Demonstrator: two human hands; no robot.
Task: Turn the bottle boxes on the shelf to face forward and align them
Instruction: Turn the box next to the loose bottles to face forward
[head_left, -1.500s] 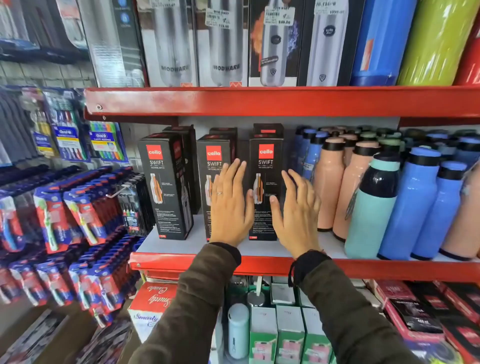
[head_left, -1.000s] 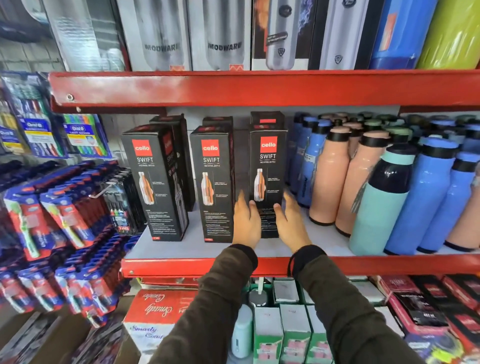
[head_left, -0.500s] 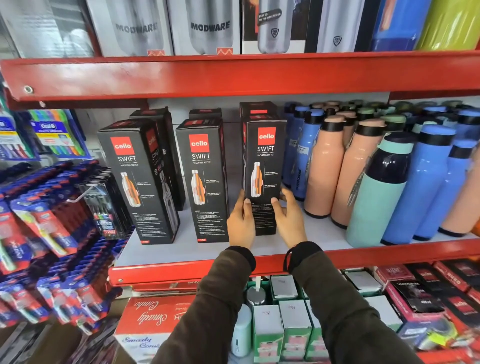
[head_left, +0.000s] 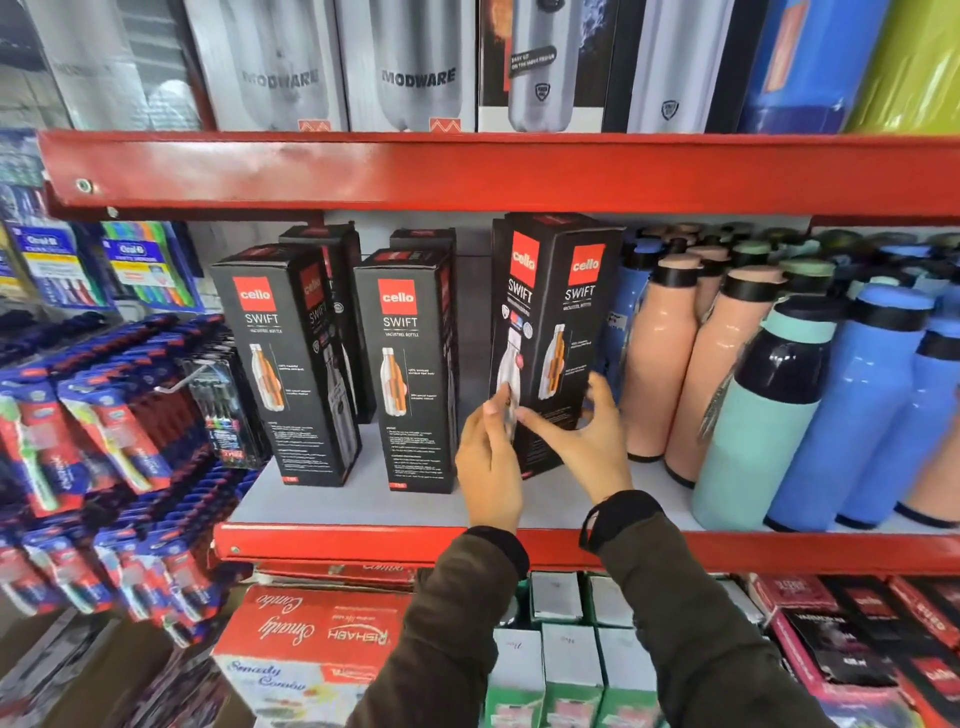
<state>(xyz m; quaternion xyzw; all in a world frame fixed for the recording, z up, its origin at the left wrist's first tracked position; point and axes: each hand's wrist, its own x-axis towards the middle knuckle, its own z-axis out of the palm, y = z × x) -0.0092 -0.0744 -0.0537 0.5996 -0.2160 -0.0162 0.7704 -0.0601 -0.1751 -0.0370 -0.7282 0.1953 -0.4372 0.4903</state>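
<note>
both hands' fingers now grip the right box (head_left: 550, 332), turned corner-forward since before.

Three tall black cardboard bottle boxes (head_left: 410, 374) read "cello SWIFT". Grey cartons on the upper shelf (head_left: 415, 67) read "MODWARE". A red-topped carton below (head_left: 311, 639) reads "RISHABH".

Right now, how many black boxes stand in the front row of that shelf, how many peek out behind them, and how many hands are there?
Front-row black boxes: 3
Black boxes peeking out behind: 2
Hands: 2
Total: 7
</note>
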